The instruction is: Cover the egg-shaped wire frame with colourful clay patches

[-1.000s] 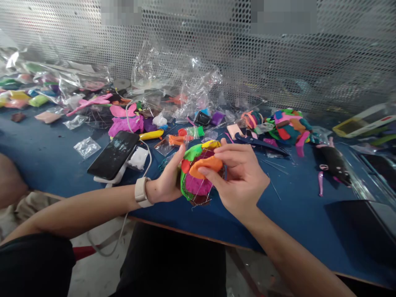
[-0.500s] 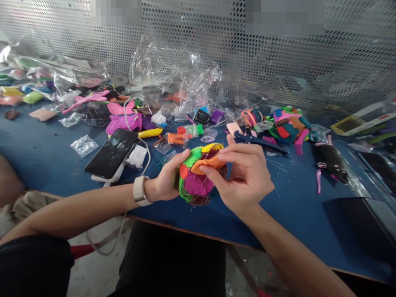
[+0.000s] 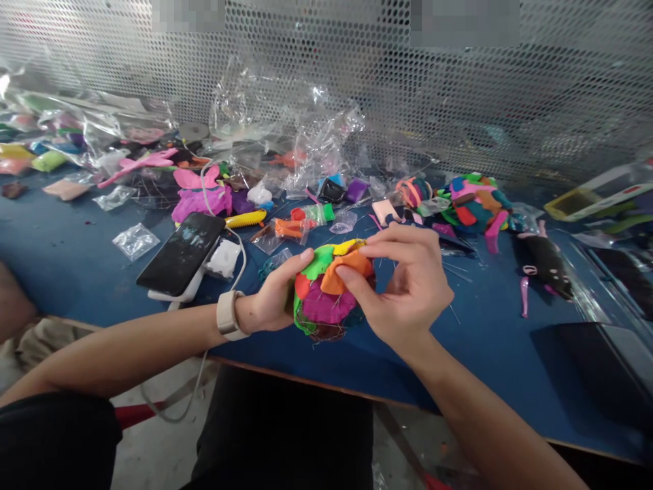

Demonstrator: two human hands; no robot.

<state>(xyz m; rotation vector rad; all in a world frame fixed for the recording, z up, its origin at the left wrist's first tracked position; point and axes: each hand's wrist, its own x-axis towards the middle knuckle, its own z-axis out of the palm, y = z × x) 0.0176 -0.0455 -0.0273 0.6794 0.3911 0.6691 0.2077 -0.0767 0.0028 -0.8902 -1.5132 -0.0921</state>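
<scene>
While the left hand (image 3: 273, 292) grips a wire-framed clay model (image 3: 329, 307) over the blue tabletop (image 3: 490, 361), the right hand (image 3: 411, 292) pinches orange clay (image 3: 347, 271) slanting up rightward across it; perforated metal (image 3: 316, 41) stands behind.

Orange clay piece (image 3: 341, 273), patchwork clay model (image 3: 326, 307) in green, yellow, red and magenta, blue tabletop (image 3: 490, 361)

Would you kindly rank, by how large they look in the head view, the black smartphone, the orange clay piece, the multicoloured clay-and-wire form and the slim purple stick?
1. Multicoloured clay-and-wire form and black smartphone: too close to rank.
2. Orange clay piece, partly hidden.
3. Slim purple stick.
</scene>
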